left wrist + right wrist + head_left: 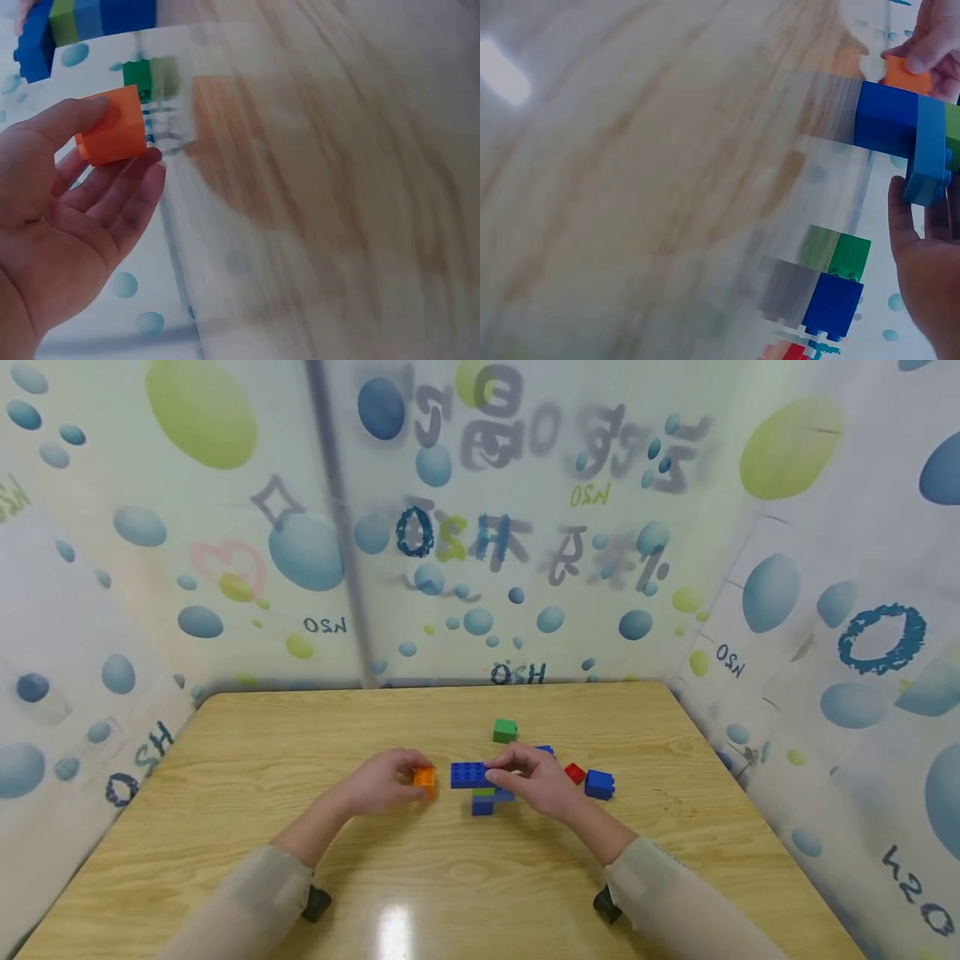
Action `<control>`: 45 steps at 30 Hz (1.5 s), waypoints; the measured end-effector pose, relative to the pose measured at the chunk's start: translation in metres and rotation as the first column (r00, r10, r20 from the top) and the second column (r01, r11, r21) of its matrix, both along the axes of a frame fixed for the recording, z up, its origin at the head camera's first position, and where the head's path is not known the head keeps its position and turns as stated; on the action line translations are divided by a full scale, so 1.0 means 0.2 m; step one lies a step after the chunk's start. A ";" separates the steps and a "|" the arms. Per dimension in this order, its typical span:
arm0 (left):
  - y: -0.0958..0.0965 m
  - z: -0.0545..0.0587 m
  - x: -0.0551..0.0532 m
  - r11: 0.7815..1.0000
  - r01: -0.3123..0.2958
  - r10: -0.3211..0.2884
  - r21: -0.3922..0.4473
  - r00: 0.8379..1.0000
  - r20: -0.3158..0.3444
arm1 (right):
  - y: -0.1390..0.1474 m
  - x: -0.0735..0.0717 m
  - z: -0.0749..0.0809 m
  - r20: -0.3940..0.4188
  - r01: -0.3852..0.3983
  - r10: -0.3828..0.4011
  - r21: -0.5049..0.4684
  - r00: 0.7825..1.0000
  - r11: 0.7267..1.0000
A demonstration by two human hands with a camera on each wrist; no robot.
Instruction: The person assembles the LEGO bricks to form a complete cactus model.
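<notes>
Wood-grain counter [420, 877], dotted walls [480, 652]. Left fingers [146, 196] pinch orange studded brick [116, 131]; right fingers [901, 214] pinch blue top brick [467, 775] of stack [482, 807].

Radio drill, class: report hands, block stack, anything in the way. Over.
Left hand pinches orange block, apart from stack. Right hand grips stack's top blue block. Nothing visible between orange block and stack.

Wooden tabletop [262, 752]: visible grain, glare [395, 933] at near side. Far: printed backdrop [457, 652], blue-green ovals [306, 553], reversed lettering [517, 674].
</notes>
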State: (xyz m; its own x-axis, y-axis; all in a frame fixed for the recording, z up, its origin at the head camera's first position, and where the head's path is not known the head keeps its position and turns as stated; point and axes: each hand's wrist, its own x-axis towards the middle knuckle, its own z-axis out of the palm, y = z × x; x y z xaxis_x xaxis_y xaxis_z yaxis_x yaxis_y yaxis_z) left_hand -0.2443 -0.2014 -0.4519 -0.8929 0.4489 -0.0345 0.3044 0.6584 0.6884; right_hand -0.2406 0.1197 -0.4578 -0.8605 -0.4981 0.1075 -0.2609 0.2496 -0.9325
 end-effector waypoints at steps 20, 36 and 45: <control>0.12 0.16 0.10 0.943 -0.002 0.027 0.333 0.997 -0.071 | -0.01 0.00 0.00 -0.006 0.007 -0.007 -0.012 1.000 1.000; 0.22 0.11 0.14 0.862 -0.100 0.045 0.497 0.992 0.121 | -0.01 0.00 0.00 -0.015 0.005 -0.005 -0.021 1.000 1.000; 0.27 0.08 0.16 0.797 -0.163 0.097 0.581 0.985 0.142 | -0.01 0.00 0.00 -0.013 0.008 -0.008 -0.018 1.000 1.000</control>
State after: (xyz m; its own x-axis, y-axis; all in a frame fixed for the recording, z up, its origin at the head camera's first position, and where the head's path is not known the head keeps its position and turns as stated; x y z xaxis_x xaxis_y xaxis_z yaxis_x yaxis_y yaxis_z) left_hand -0.2128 -0.1477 -0.4362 -0.9506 0.2916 0.1062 0.1535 0.1443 0.9776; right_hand -0.2402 0.1183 -0.4588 -0.8627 -0.4893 0.1274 -0.2711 0.2350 -0.9334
